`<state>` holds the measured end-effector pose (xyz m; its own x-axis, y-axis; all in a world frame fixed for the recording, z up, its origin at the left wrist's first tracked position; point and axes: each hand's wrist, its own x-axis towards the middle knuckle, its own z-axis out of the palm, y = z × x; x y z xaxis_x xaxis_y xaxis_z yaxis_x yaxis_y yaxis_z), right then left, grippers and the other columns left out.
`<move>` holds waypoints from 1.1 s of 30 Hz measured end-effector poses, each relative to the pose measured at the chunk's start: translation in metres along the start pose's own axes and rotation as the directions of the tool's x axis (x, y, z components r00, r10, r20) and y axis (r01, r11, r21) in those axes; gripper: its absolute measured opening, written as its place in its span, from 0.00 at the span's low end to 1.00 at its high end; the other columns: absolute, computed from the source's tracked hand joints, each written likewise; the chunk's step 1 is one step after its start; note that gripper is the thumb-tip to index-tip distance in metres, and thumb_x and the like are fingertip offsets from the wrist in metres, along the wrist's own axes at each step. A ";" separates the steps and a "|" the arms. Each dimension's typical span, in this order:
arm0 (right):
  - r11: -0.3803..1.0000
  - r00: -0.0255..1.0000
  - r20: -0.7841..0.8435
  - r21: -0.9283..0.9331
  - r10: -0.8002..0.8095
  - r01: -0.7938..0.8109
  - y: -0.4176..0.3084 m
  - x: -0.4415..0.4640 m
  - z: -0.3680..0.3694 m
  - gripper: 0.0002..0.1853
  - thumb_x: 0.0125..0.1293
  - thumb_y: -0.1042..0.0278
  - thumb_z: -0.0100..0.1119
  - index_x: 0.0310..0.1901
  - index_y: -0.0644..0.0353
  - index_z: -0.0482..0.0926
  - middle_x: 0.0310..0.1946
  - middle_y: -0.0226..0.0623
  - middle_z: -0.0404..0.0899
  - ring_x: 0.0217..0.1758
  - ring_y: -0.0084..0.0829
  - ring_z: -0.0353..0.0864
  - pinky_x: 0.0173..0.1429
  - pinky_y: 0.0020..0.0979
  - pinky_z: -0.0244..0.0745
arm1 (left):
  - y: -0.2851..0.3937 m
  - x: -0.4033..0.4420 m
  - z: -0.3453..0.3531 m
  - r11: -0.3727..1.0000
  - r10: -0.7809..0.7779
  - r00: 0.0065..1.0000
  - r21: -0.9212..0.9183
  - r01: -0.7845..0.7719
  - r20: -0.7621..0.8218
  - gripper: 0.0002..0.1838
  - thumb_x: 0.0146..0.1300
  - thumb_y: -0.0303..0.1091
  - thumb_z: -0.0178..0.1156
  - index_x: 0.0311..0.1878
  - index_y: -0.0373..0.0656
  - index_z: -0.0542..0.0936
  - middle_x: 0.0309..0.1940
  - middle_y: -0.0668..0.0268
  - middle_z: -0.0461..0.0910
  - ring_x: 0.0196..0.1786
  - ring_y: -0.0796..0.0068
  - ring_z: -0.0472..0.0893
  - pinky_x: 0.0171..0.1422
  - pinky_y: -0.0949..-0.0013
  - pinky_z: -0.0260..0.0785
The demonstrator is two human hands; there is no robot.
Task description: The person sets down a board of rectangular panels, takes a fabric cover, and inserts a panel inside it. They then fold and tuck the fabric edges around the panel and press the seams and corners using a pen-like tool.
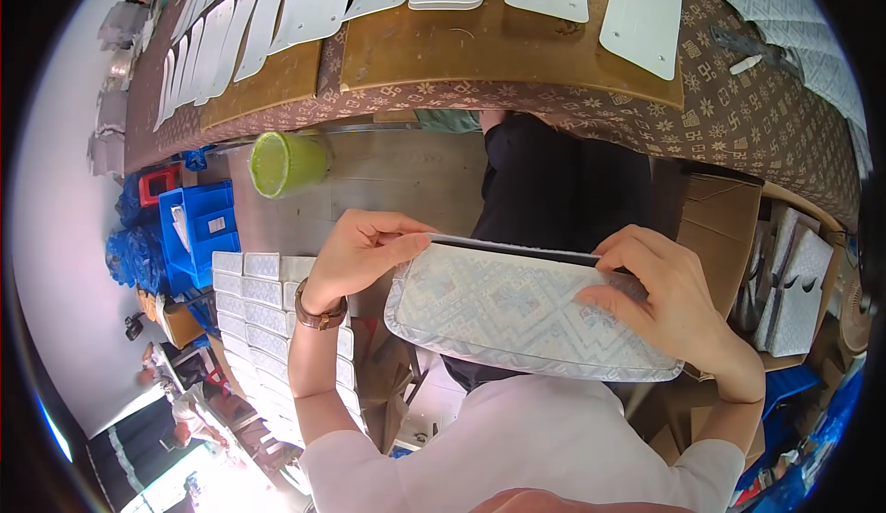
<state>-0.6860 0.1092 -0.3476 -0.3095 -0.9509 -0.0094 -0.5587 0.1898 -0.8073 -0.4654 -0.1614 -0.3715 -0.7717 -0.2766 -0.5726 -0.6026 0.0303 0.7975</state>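
I hold a flat fabric-covered panel (526, 310) in front of my body, above my lap. It is pale, with a light blue and beige diamond pattern, rounded corners and a piped lower edge. A dark strip or gap runs along its upper edge. My left hand (369, 250) pinches the upper left corner between thumb and fingers; a brown-strapped watch is on that wrist. At the upper right, my right hand (660, 292) is closed on the edge, its thumb lying on the patterned face and its fingers behind and over the top.
Several white curved plates (646, 15) lie on brown boards (508, 56) on the table covered in patterned cloth (729, 125). A green bin (286, 164) stands on the floor. Stacked patterned panels (263, 315) and blue crates (198, 227) are at left, an open carton (724, 227) at right.
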 end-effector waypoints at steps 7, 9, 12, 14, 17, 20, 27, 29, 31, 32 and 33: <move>0.997 0.995 0.069 0.027 0.069 -0.071 0.004 0.001 -0.005 0.15 0.55 0.64 0.73 0.33 0.63 0.76 0.37 0.41 0.78 0.34 0.42 0.80 0.36 0.33 0.74 | -0.009 0.010 -0.009 0.967 0.080 0.985 -0.253 -0.040 0.152 0.16 0.71 0.34 0.60 0.55 0.33 0.82 0.45 0.64 0.85 0.45 0.82 0.80 0.50 0.76 0.73; 0.997 0.995 0.072 0.031 0.067 -0.069 0.005 0.002 -0.006 0.15 0.55 0.64 0.73 0.33 0.63 0.77 0.37 0.41 0.78 0.34 0.41 0.80 0.36 0.33 0.74 | -0.010 0.010 -0.008 0.962 0.134 0.977 -0.261 -0.087 0.168 0.18 0.71 0.35 0.60 0.58 0.34 0.80 0.48 0.63 0.84 0.48 0.81 0.80 0.53 0.75 0.73; 0.998 0.995 0.080 0.034 0.059 -0.062 0.006 0.008 -0.011 0.15 0.54 0.64 0.74 0.33 0.63 0.77 0.37 0.41 0.78 0.34 0.40 0.80 0.35 0.32 0.74 | -0.003 0.012 0.006 0.913 0.122 0.946 -0.407 0.012 0.302 0.33 0.61 0.43 0.69 0.64 0.31 0.75 0.57 0.56 0.81 0.56 0.70 0.80 0.62 0.66 0.72; 0.999 0.996 0.092 0.036 0.023 -0.026 0.007 0.015 -0.023 0.15 0.54 0.65 0.74 0.33 0.63 0.77 0.36 0.41 0.78 0.33 0.39 0.80 0.35 0.32 0.74 | -0.003 0.016 0.010 0.927 0.130 0.933 -0.375 0.006 0.334 0.34 0.61 0.44 0.70 0.65 0.30 0.73 0.58 0.55 0.80 0.57 0.69 0.80 0.63 0.65 0.71; 0.998 0.995 0.090 0.046 0.040 -0.044 0.015 0.011 -0.018 0.14 0.54 0.66 0.74 0.33 0.63 0.77 0.36 0.40 0.78 0.33 0.38 0.80 0.35 0.30 0.73 | -0.007 0.021 0.015 0.951 0.141 0.904 -0.308 -0.010 0.405 0.37 0.60 0.44 0.70 0.67 0.29 0.71 0.61 0.54 0.78 0.60 0.68 0.79 0.66 0.64 0.70; 0.992 0.992 0.082 0.069 0.096 -0.102 0.024 0.008 -0.011 0.14 0.54 0.68 0.74 0.33 0.63 0.77 0.35 0.40 0.78 0.33 0.35 0.80 0.35 0.29 0.73 | -0.018 0.029 0.020 0.929 0.113 0.904 -0.365 0.050 0.413 0.39 0.59 0.44 0.70 0.67 0.28 0.70 0.61 0.53 0.78 0.62 0.67 0.77 0.68 0.63 0.68; 0.963 0.976 0.012 0.163 0.218 -0.217 0.001 -0.002 -0.012 0.12 0.55 0.73 0.73 0.34 0.65 0.77 0.35 0.36 0.77 0.33 0.25 0.77 0.36 0.23 0.71 | -0.008 0.032 0.015 0.883 0.108 0.862 -0.447 0.146 0.495 0.42 0.57 0.45 0.72 0.68 0.28 0.69 0.64 0.53 0.75 0.65 0.66 0.76 0.70 0.61 0.65; 0.956 0.971 0.024 0.170 0.237 -0.237 0.007 -0.003 -0.007 0.12 0.55 0.73 0.73 0.34 0.65 0.77 0.35 0.36 0.77 0.33 0.24 0.77 0.36 0.23 0.71 | -0.010 0.032 0.015 0.880 0.119 0.851 -0.452 0.148 0.512 0.43 0.56 0.46 0.72 0.68 0.28 0.69 0.64 0.53 0.75 0.65 0.66 0.75 0.70 0.61 0.64; 0.942 0.960 0.053 0.183 0.276 -0.281 0.017 -0.002 0.000 0.12 0.56 0.73 0.73 0.34 0.66 0.77 0.35 0.35 0.76 0.34 0.24 0.76 0.37 0.23 0.71 | -0.025 0.036 0.019 0.883 0.196 0.852 -0.465 0.061 0.485 0.44 0.54 0.46 0.74 0.68 0.28 0.69 0.65 0.53 0.74 0.66 0.65 0.75 0.71 0.61 0.63; 0.942 0.959 0.059 0.183 0.276 -0.282 0.018 -0.001 0.001 0.12 0.56 0.73 0.73 0.34 0.66 0.77 0.35 0.35 0.76 0.34 0.24 0.76 0.37 0.23 0.71 | -0.029 0.036 0.020 0.882 0.231 0.851 -0.472 0.022 0.471 0.45 0.53 0.46 0.74 0.68 0.28 0.69 0.66 0.53 0.74 0.66 0.65 0.74 0.72 0.61 0.62; 0.940 0.962 0.045 0.204 0.270 -0.274 0.019 -0.001 0.002 0.12 0.56 0.73 0.73 0.34 0.66 0.77 0.36 0.35 0.76 0.34 0.24 0.76 0.38 0.23 0.71 | -0.031 0.035 0.020 0.879 0.227 0.854 -0.475 0.027 0.469 0.45 0.53 0.46 0.74 0.68 0.28 0.69 0.66 0.53 0.74 0.66 0.65 0.74 0.72 0.61 0.62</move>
<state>-0.6949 0.1134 -0.3642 -0.4141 -0.8742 -0.2536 -0.2835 0.3886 -0.8767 -0.4781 -0.1528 -0.4202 -0.8910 0.2208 -0.3968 -0.4541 -0.4375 0.7762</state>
